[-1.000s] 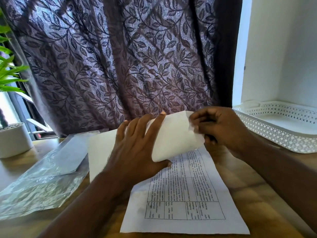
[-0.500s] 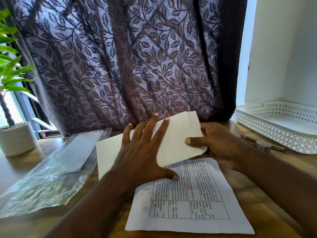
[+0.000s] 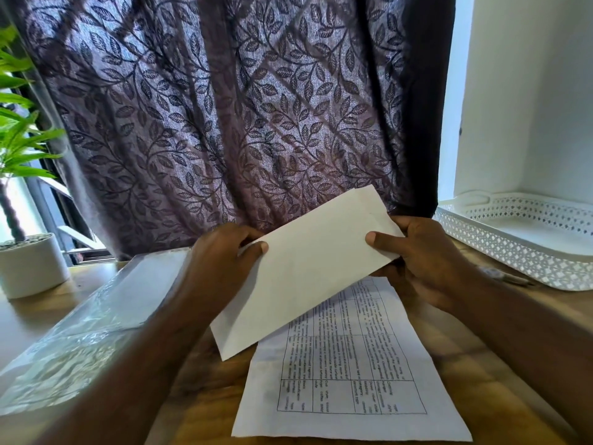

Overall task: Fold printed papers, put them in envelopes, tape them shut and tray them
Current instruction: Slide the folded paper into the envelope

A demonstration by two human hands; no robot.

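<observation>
Envelope (image 3: 308,268), white, blank face toward the camera, up off the table (image 3: 199,399) and tilted: low corner near-left, high corner far-right against the curtain (image 3: 224,123). Clamped between both hands, one at each end of the upper part. Left hand (image 3: 224,261) on the left long edge, thumb flat on the front face, fingers curled round behind. Right hand (image 3: 426,264) on the right short end, thumb pressed on the front, fingers tucked behind and below. Hands apart, envelope spanning the gap between them. Printed paper (image 3: 346,374) flat on the table under and nearer than the envelope, table of text face up, top edge hidden behind envelope and right hand. Tray (image 3: 519,252), white, perforated wall, far right on the table, apart from the right hand. Small blurred item just in front of the tray, cannot tell what. Clear plastic sleeve (image 3: 80,332) lying left of the left forearm. White pot (image 3: 32,264) with green plant (image 3: 19,149) at far left.
</observation>
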